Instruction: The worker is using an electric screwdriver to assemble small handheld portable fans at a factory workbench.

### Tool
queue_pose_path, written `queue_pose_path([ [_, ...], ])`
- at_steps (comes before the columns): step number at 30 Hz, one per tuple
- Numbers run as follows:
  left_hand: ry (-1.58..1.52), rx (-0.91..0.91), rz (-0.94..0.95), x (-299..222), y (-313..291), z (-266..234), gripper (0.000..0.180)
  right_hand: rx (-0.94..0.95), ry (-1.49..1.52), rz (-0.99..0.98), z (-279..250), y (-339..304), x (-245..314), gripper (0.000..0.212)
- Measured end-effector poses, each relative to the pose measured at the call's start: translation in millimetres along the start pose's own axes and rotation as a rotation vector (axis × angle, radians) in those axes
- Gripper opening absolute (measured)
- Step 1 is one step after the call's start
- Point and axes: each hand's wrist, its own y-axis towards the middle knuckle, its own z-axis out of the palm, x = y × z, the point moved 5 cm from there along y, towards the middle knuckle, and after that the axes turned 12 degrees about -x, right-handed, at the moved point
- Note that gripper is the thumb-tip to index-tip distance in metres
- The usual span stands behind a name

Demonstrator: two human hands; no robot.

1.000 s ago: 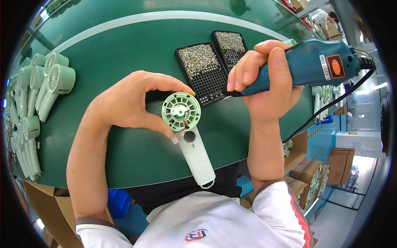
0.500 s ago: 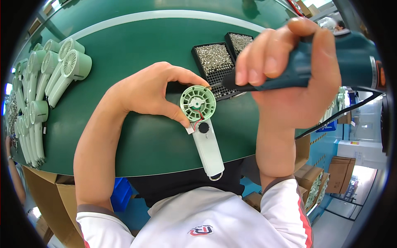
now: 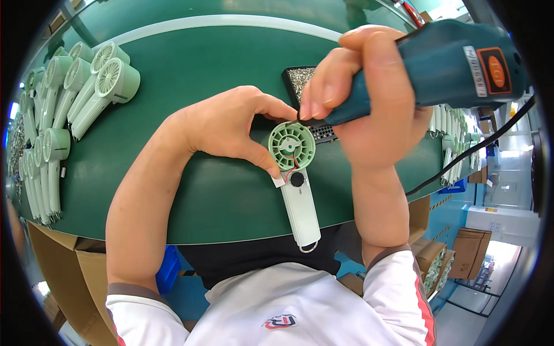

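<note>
My left hand (image 3: 231,125) grips a handheld fan (image 3: 300,210) by its round pale green head, thumb and forefinger around the rim. The fan's white handle points toward me, with a black round part and a metal loop at its end. Red wires and a small white connector (image 3: 279,181) hang at the neck beside my thumb. In my right hand (image 3: 375,98) is a dark teal electric screwdriver (image 3: 447,63), held nearly level. Its tip meets the upper rim of the fan head near my left forefinger; the screw itself is too small to make out.
A black tray of small screws (image 3: 300,78) lies beyond the fan, partly hidden by my right hand. Several pale green fans (image 3: 107,86) are stacked at the left, with more fans (image 3: 453,132) at the right. The screwdriver's black cable (image 3: 479,151) hangs at right. Cardboard boxes (image 3: 470,254) stand below.
The fan and my left hand have shifted slightly right in view. The screwdriver has swung closer, and its tip now sits against the fan's rim with less shaft showing.
</note>
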Motion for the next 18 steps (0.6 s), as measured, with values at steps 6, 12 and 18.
queue_pose_path([
  [6, -0.032, -0.045, 0.067, 2, 0, 0, 0.055, 0.017, -0.148, -0.184, 10, -6, -15, 0.013],
  [12, 0.019, -0.056, 0.013, 3, -2, -2, 0.053, 0.079, -0.134, -0.265, 18, -5, -15, 0.007],
  [18, 0.05, -0.028, -0.138, 6, -3, -2, 0.054, 0.053, -0.097, -0.184, 16, -4, -20, 0.01],
])
